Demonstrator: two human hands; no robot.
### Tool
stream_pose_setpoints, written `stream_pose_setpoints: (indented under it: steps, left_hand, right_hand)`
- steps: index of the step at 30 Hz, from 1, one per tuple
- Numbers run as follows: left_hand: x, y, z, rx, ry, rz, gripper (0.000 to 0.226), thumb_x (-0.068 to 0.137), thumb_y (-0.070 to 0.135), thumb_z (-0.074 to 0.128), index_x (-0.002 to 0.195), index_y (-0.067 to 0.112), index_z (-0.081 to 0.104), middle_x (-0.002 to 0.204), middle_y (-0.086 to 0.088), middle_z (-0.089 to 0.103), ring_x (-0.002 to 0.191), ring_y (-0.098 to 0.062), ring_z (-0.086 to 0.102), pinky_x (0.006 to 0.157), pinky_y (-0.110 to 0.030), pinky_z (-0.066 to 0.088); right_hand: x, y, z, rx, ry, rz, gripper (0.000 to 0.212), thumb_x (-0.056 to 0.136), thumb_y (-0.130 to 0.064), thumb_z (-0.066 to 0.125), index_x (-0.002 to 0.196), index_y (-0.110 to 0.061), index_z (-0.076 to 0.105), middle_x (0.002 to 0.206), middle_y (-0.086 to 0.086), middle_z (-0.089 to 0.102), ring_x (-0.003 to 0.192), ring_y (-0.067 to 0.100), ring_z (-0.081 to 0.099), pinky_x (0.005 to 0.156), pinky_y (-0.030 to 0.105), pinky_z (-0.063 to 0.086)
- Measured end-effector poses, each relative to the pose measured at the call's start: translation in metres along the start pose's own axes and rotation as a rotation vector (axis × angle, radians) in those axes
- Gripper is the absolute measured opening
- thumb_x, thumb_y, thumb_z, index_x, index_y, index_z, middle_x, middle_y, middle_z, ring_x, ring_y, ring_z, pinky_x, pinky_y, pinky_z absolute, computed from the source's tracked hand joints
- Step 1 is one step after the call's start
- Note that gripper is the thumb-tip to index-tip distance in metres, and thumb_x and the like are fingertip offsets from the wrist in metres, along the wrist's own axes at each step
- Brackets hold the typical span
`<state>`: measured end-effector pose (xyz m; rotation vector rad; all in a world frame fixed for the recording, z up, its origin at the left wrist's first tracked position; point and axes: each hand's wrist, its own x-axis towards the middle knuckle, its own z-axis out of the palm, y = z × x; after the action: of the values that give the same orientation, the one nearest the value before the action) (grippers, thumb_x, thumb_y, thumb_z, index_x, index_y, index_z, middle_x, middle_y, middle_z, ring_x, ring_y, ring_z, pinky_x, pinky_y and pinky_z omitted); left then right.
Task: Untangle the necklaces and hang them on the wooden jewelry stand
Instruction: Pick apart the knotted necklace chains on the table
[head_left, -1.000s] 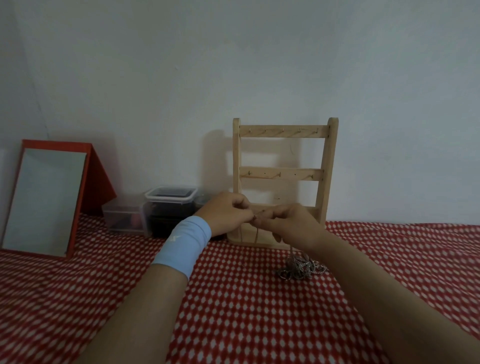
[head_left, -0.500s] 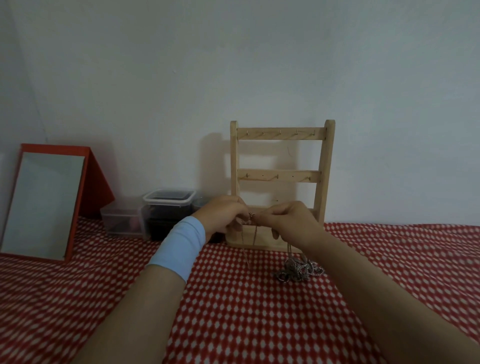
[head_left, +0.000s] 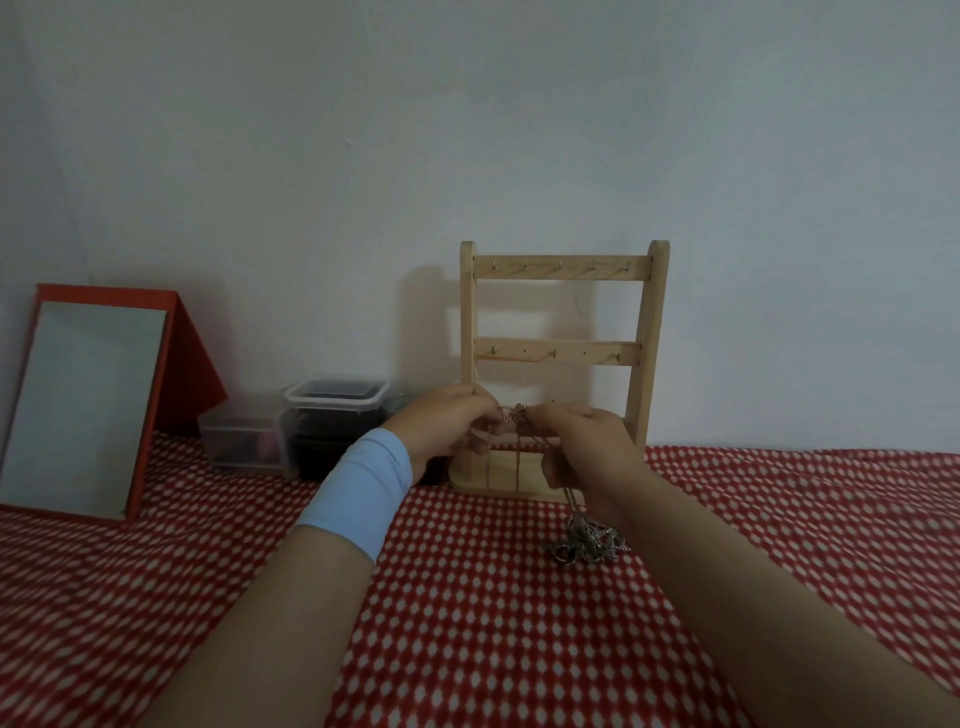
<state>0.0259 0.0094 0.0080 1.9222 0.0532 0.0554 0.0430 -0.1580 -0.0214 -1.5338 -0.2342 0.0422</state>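
Note:
A wooden jewelry stand (head_left: 563, 267) with hooked rungs stands upright against the wall; nothing hangs on its two upper rungs. In front of its lower rung, my left hand (head_left: 445, 423) and my right hand (head_left: 584, 441) meet, both pinching a thin chain necklace (head_left: 517, 415) at its top. Strands of it hang down between the hands. More chain runs down from my right hand to a tangled pile of necklaces (head_left: 584, 540) lying on the red checked cloth. The stand's lowest rung is mostly hidden behind my hands.
A red-framed mirror (head_left: 88, 405) leans at the left. Two clear plastic boxes (head_left: 332, 431) sit between it and the stand. The red and white cloth (head_left: 467, 623) covers the whole table. A blue band wraps my left wrist.
Both hands have risen slightly and parted a little, so chain strands now hang visibly between them. The pile on the cloth has stayed in place.

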Motion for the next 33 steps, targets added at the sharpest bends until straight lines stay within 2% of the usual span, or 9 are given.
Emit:
stream_pose_setpoints:
  steps: [3, 6, 9, 11, 14, 18, 25, 29, 33]
  left_hand:
    - [0.001, -0.001, 0.001, -0.161, 0.024, -0.009, 0.015, 0.093, 0.015, 0.057, 0.084, 0.019, 0.068, 0.076, 0.001, 0.070, 0.066, -0.015, 0.065, 0.089, -0.037, 0.051]
    - [0.000, -0.003, 0.002, -0.132, 0.022, 0.018, 0.019, 0.096, 0.013, 0.055, 0.082, 0.021, 0.066, 0.078, 0.001, 0.068, 0.061, -0.011, 0.064, 0.082, -0.034, 0.049]
    - [0.000, -0.005, 0.000, -0.093, 0.000, 0.059, 0.016, 0.096, 0.014, 0.057, 0.086, 0.020, 0.068, 0.078, 0.000, 0.069, 0.060, -0.009, 0.065, 0.075, -0.028, 0.050]
    - [-0.001, -0.005, -0.002, -0.034, -0.009, 0.098, 0.013, 0.094, 0.014, 0.061, 0.088, 0.018, 0.072, 0.081, -0.001, 0.072, 0.068, -0.011, 0.068, 0.073, -0.026, 0.053]
    - [-0.004, -0.002, -0.005, 0.064, -0.004, 0.153, 0.009, 0.088, 0.017, 0.069, 0.089, 0.020, 0.077, 0.086, 0.002, 0.076, 0.081, -0.015, 0.073, 0.082, -0.027, 0.056]
    - [-0.008, 0.001, -0.007, 0.141, 0.080, 0.175, 0.007, 0.085, 0.020, 0.074, 0.090, 0.021, 0.078, 0.085, 0.008, 0.075, 0.081, -0.005, 0.069, 0.068, -0.015, 0.050]
    - [-0.005, 0.000, 0.000, 0.351, 0.055, 0.148, 0.016, 0.090, 0.019, 0.065, 0.102, 0.016, 0.074, 0.070, 0.011, 0.065, 0.070, -0.008, 0.060, 0.072, -0.022, 0.048]
    - [-0.006, 0.002, -0.003, 0.323, 0.056, 0.091, 0.016, 0.087, 0.020, 0.063, 0.097, 0.019, 0.076, 0.086, 0.006, 0.070, 0.085, -0.014, 0.062, 0.075, -0.028, 0.052]
    - [-0.010, 0.005, -0.005, 0.330, -0.026, 0.012, 0.015, 0.088, 0.015, 0.061, 0.089, 0.011, 0.075, 0.071, 0.004, 0.063, 0.065, -0.013, 0.053, 0.066, -0.026, 0.049]
  right_hand:
    - [0.002, 0.002, -0.001, -0.072, -0.063, 0.038, 0.018, 0.094, -0.022, 0.070, 0.098, -0.005, 0.072, 0.095, 0.012, 0.076, 0.044, 0.017, 0.052, 0.045, 0.028, 0.044]
    - [0.002, 0.003, -0.004, -0.184, -0.166, 0.085, 0.021, 0.092, -0.021, 0.072, 0.104, -0.004, 0.070, 0.100, 0.008, 0.077, 0.047, 0.017, 0.057, 0.045, 0.027, 0.047]
    - [0.002, 0.002, -0.005, -0.192, -0.193, 0.037, 0.020, 0.094, -0.019, 0.070, 0.109, -0.007, 0.065, 0.097, 0.007, 0.078, 0.049, 0.020, 0.058, 0.042, 0.026, 0.045]
    - [0.000, 0.000, -0.005, -0.202, -0.225, -0.011, 0.021, 0.095, -0.028, 0.069, 0.112, -0.014, 0.067, 0.097, 0.003, 0.078, 0.053, 0.021, 0.061, 0.041, 0.025, 0.041]
    - [-0.003, -0.001, -0.004, -0.283, -0.204, -0.120, 0.015, 0.094, -0.030, 0.072, 0.098, -0.017, 0.078, 0.086, -0.004, 0.077, 0.054, 0.010, 0.062, 0.043, 0.018, 0.040]
    - [0.000, -0.001, -0.008, -0.279, -0.117, -0.156, 0.011, 0.090, -0.020, 0.077, 0.083, -0.012, 0.080, 0.076, -0.005, 0.077, 0.048, 0.008, 0.056, 0.043, 0.013, 0.040]
    - [0.003, 0.001, -0.008, -0.206, -0.151, -0.090, 0.016, 0.097, -0.020, 0.066, 0.091, -0.007, 0.073, 0.070, -0.004, 0.069, 0.052, 0.012, 0.055, 0.045, 0.022, 0.034]
    - [0.005, 0.001, -0.010, -0.144, -0.207, -0.103, 0.008, 0.099, -0.014, 0.064, 0.096, -0.009, 0.069, 0.066, -0.003, 0.064, 0.049, 0.011, 0.051, 0.044, 0.022, 0.034]
    - [0.005, 0.003, -0.008, -0.131, -0.226, -0.159, 0.014, 0.096, -0.002, 0.064, 0.087, -0.012, 0.065, 0.069, 0.004, 0.066, 0.043, 0.010, 0.045, 0.039, 0.020, 0.032]
